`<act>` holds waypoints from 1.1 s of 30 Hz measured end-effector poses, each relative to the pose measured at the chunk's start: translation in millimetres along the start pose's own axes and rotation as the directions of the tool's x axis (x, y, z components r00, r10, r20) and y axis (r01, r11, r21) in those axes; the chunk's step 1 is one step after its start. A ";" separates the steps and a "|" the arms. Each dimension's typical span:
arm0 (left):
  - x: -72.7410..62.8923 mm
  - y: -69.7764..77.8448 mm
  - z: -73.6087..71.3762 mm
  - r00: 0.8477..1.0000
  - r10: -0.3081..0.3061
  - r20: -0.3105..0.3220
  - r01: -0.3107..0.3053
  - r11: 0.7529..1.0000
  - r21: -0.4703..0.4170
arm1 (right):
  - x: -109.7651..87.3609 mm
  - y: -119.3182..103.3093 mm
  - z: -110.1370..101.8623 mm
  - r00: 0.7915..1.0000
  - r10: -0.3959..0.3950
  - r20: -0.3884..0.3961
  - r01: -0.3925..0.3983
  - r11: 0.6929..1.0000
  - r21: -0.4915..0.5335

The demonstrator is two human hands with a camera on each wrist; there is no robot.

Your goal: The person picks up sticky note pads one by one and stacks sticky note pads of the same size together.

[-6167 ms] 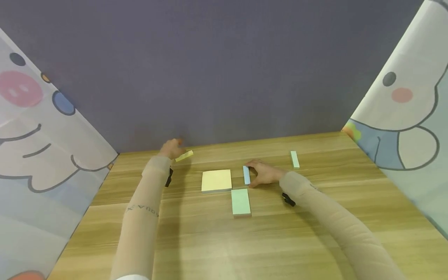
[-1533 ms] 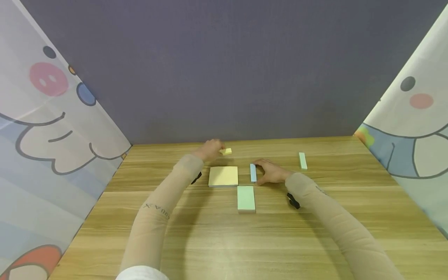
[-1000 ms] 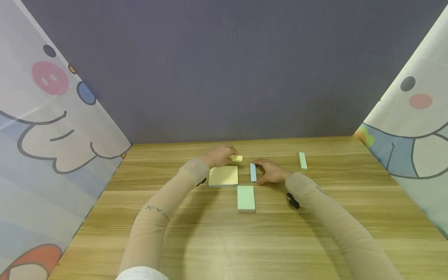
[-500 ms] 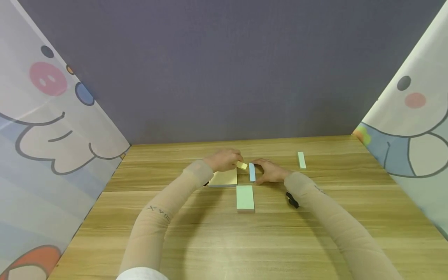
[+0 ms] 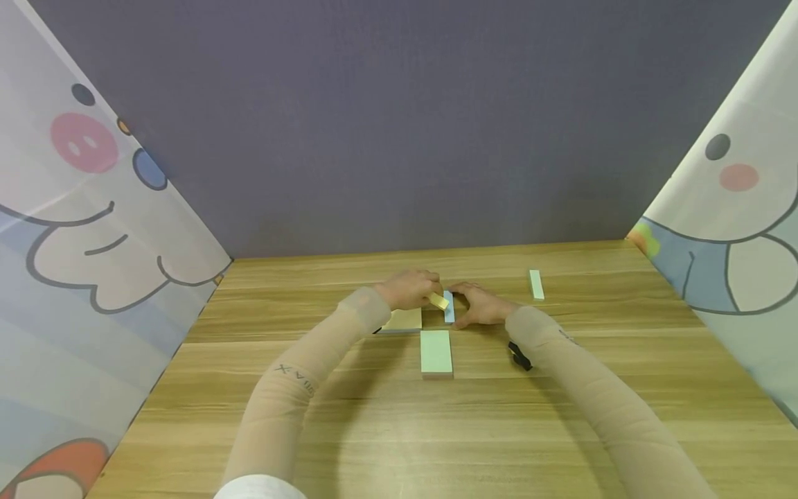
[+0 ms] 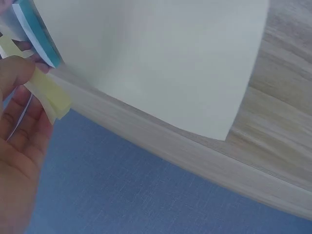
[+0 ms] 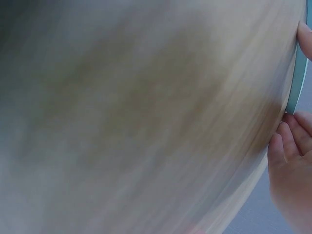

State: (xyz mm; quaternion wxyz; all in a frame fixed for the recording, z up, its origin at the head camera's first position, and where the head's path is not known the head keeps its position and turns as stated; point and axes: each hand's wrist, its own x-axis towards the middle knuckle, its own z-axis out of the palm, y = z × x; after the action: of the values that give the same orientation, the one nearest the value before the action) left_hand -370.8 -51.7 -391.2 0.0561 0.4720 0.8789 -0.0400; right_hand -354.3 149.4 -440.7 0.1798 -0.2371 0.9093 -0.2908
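Note:
Between the thumb and fingers of my left hand is a narrow yellow sticky note pad, tilted just above the left side of a narrow blue sticky note pad. In the left wrist view the yellow pad looks slightly fanned at its end. My right hand holds the blue pad flat on the table, thumb at the near end and fingers at the far end. The right wrist view shows this blue pad edge-on beside the fingers. A large square yellow sticky note pad is partly hidden beneath my left hand.
In front of the blue pad lies a pale green rectangular sticky note pad. A narrow green pad sits farther back on the right. Behind the wooden table rises a grey wall, with printed cartoon sheets on both sides.
My left hand has carried the yellow pad from the back left, rightward and nearer, to the blue pad, partly covering the square pad. My right hand stays at the blue pad.

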 end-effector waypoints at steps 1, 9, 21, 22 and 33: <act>0.6 0.2 0.3 1.000 0.002 0.003 -0.002 1.000 0.005 | 0.0 0.1 0.1 1.000 -0.005 -0.001 0.005 1.000 -0.003; 8.7 3.0 5.0 0.999 0.038 0.013 -0.038 0.999 0.012 | -0.2 1.4 -0.5 1.000 -0.025 -0.008 0.025 1.000 -0.001; 11.5 10.2 9.1 0.997 0.070 0.023 -0.070 0.997 0.033 | -0.3 3.0 -0.5 1.000 -0.027 -0.004 0.028 0.999 0.026; 12.1 10.4 9.7 0.997 0.073 0.022 -0.074 0.997 0.025 | -0.1 3.8 -0.5 0.999 -0.033 -0.005 0.034 0.999 0.032; 18.3 12.1 18.5 0.992 0.123 -0.001 -0.123 0.991 0.060 | 1.6 2.9 -0.2 1.000 0.018 0.024 -0.019 0.999 0.042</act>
State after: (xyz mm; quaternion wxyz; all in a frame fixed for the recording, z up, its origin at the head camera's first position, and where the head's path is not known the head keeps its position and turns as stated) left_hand -369.6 -32.2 -412.2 0.0423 0.5267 0.8468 -0.0615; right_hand -356.7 150.7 -442.7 0.1980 -0.2282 0.9029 -0.3057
